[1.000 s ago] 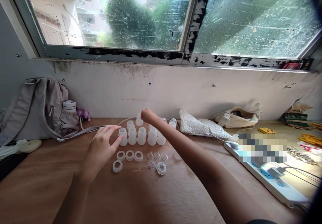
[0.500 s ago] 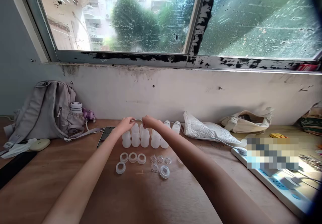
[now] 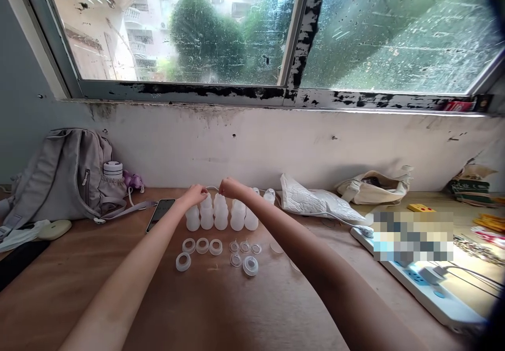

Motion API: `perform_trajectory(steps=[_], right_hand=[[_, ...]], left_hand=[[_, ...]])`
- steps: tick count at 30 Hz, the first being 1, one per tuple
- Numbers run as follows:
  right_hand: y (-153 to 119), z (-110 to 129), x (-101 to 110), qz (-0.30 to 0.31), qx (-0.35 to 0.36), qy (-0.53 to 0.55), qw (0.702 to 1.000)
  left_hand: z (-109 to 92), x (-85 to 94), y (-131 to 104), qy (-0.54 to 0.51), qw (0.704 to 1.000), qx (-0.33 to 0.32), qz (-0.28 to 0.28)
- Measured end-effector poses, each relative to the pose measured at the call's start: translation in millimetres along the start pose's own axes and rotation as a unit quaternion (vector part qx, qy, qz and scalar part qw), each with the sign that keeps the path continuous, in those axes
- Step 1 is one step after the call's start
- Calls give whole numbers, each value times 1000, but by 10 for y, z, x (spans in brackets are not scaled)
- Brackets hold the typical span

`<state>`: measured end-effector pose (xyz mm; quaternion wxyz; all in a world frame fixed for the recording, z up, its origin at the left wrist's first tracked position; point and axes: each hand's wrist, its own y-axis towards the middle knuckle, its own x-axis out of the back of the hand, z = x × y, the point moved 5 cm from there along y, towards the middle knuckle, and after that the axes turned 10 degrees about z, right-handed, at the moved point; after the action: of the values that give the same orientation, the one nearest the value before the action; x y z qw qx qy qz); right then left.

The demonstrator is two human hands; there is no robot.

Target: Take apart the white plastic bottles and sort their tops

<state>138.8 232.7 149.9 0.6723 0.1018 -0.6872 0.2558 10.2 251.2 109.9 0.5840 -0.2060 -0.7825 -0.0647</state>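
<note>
Several translucent white bottles (image 3: pixel 221 220) stand upright in rows toward the back of the table. Above the left end of these rows is my left hand (image 3: pixel 194 195), its fingers pinched together by a bottle top. My right hand (image 3: pixel 232 188) is closed like a fist just right of it, over the bottles. A thin white cord (image 3: pixel 212 187) shows between the two hands; whether either hand grips it I cannot tell. Nearer me lie several white rings (image 3: pixel 183 261), several small clear caps (image 3: pixel 235 259) and a larger translucent ring-shaped piece (image 3: pixel 250 266). My right forearm partly covers the bottles and some flat clear pieces.
Left of the bottles lie a phone (image 3: pixel 160 214) and a grey backpack (image 3: pixel 67 177). To the right are a white padded pouch (image 3: pixel 319 203), a cream bag (image 3: pixel 374 189) and a power strip (image 3: pixel 428 288) with plugs and cables. A wall with a window (image 3: pixel 189 35) rises behind the table.
The whole view has shifted slightly, so things appear farther left. Both hands stay over the back of the bottles in nearly the same pose.
</note>
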Motion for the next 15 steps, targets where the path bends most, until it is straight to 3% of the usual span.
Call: perform_trajectory(steps=[5, 8, 10, 12, 15], right_hand=[[-413, 70, 113, -96, 15, 23, 995], [-807, 117, 33, -145, 25, 44, 988], [-1086, 124, -115, -179, 34, 92, 979], [-1314, 112, -378, -165, 30, 135, 976], [-1539, 57, -869, -125, -26, 164, 978]], left_hand=[[0, 21, -31, -13, 1000, -9, -26], [-52, 99, -114, -26, 996, -20, -88], [-126, 147, -249, -36, 988, -24, -150], [-247, 122, -458, -46, 976, -33, -209], [-493, -134, -856, -59, 964, -62, -254]])
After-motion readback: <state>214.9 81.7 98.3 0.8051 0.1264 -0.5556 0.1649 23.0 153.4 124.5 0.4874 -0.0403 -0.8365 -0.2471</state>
